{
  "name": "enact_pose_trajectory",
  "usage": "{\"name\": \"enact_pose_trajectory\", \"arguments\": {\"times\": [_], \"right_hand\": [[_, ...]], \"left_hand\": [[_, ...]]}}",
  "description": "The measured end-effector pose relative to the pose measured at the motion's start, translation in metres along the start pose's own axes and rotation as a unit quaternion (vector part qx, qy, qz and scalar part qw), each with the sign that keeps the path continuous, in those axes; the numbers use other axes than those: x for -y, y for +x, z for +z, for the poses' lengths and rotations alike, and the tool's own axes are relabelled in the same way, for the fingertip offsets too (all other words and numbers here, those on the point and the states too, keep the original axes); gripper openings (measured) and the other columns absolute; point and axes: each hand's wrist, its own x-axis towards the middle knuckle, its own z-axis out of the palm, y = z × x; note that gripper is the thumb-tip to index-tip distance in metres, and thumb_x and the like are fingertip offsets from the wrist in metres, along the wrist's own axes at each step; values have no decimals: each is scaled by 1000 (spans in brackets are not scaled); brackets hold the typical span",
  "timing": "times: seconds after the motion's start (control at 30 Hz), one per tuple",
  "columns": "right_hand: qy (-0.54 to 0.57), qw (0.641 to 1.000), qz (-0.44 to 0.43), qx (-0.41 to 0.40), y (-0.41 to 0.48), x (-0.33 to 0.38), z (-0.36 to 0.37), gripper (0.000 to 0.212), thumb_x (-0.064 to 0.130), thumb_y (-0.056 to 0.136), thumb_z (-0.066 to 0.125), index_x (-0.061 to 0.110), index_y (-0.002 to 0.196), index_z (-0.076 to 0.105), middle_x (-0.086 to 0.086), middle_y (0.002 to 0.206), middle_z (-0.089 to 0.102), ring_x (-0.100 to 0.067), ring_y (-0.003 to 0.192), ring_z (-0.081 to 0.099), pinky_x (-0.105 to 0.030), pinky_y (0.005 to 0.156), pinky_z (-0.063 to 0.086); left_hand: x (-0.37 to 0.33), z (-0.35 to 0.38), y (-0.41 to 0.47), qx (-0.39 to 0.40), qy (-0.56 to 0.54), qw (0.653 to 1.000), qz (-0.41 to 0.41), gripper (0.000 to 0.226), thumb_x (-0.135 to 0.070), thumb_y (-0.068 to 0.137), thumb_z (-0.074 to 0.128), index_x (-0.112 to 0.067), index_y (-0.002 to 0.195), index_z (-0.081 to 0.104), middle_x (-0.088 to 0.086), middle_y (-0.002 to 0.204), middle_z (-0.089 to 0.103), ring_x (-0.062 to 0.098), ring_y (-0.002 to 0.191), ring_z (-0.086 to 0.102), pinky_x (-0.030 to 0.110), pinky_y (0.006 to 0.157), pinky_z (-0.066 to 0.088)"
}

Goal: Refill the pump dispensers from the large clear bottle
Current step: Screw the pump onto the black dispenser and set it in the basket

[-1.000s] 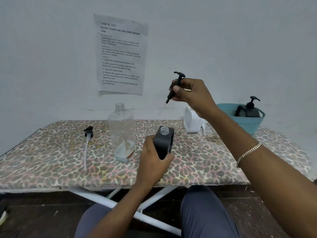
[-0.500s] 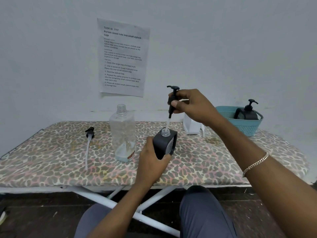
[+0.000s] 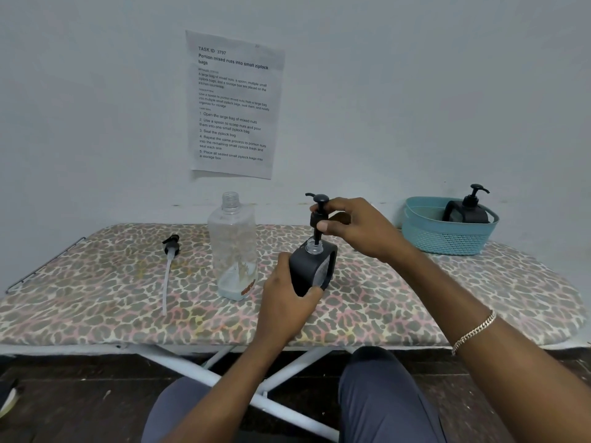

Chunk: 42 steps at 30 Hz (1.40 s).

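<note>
Head view, left hand [image 3: 287, 302] gripping black dispenser [image 3: 315, 270], right hand [image 3: 355, 225] pinching pump head [image 3: 318, 215] over its neck

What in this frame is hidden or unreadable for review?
Head view only:
- Black dispenser: fill level, opaque body; the left hand covers its near side.
- Pump: collar behind right hand fingers.
- Clear bottle: label too small.
- Basket: its wall hides the second dispenser's base.
</note>
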Motion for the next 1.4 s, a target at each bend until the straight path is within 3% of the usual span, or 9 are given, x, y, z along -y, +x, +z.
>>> {"name": "enact_pose_trajectory", "arguments": {"times": [0.27, 0.43, 0.53, 0.7, 0.77, 0.93, 1.07, 1.23, 1.4], "right_hand": [[-25, 999, -3, 21, -2, -7, 3, 25, 17, 96, 75, 19, 121, 76, 5, 114, 79, -12, 110, 73, -46, 106, 55], [-38, 998, 3, 45, -4, -12, 9, 14, 14, 94, 76, 26, 103, 78, 5, 114, 78, -6, 107, 72, -30, 98, 55], [-35, 998, 6, 52, -6, -16, 12, 25, 13, 92, 79, 36, 89, 71, 4, 116, 77, -7, 108, 71, -24, 96, 52], [-33, 998, 9, 44, -2, -19, 12, 16, 16, 88, 85, 27, 88, 72, 3, 113, 73, -14, 106, 71, -31, 97, 55], [-54, 998, 25, 33, 0, -17, 13, 17, 23, 82, 89, 23, 86, 73, 2, 103, 75, -15, 98, 71, -36, 91, 57], [-47, 997, 45, -37, -7, -20, 31, 44, 42, 73, 95, 16, 90, 64, 4, 87, 66, -6, 76, 60, -19, 65, 44], [-36, 998, 55, -17, -9, -18, 31, 52, 46, 75, 92, 18, 109, 63, 9, 107, 66, -4, 93, 62, -22, 75, 46], [153, 986, 48, 54, -10, -33, 21, 33, 2, 88, 80, 13, 119, 78, 0, 116, 79, -17, 115, 73, -41, 110, 53], [150, 987, 63, -18, -7, -37, 36, 30, 13, 76, 93, 15, 98, 73, 5, 96, 75, -14, 94, 72, -38, 95, 57]], "left_hand": [[0, 0, 0, 1, -10, 1000, 1, 42, -24, 84, 76, -28, 109, 44, -6, 89, 62, 7, 76, 59, 17, 56, 45], [0, -1, 0, 1, -7, 1000, 6, 42, -24, 84, 76, -28, 109, 42, -5, 88, 61, 8, 77, 58, 18, 56, 46], [-1, -1, 0, 5, -13, 1000, 5, 42, -22, 85, 76, -29, 111, 43, -5, 89, 61, 6, 78, 59, 16, 57, 46], [0, -1, 0, 4, -10, 1000, 6, 40, -23, 85, 75, -30, 109, 43, -5, 88, 61, 7, 77, 59, 16, 56, 45], [1, 0, 0, 6, -10, 1000, 4, 40, -23, 86, 75, -30, 108, 43, -3, 87, 60, 9, 73, 57, 18, 54, 45], [1, 0, 1, 9, -9, 1000, 4, 38, -23, 86, 74, -27, 109, 44, 0, 88, 60, 14, 70, 58, 22, 53, 46], [1, 0, 1, 7, -2, 1000, 5, 38, -23, 86, 73, -27, 109, 43, -1, 88, 59, 12, 70, 57, 19, 53, 44], [0, 0, 1, 8, -6, 1000, 3, 37, -23, 87, 73, -28, 107, 43, -3, 88, 60, 9, 72, 58, 17, 54, 44], [-2, -1, 0, 7, -10, 1000, 4, 36, -23, 88, 73, -27, 106, 42, -2, 85, 58, 6, 66, 54, 16, 52, 41]]}}
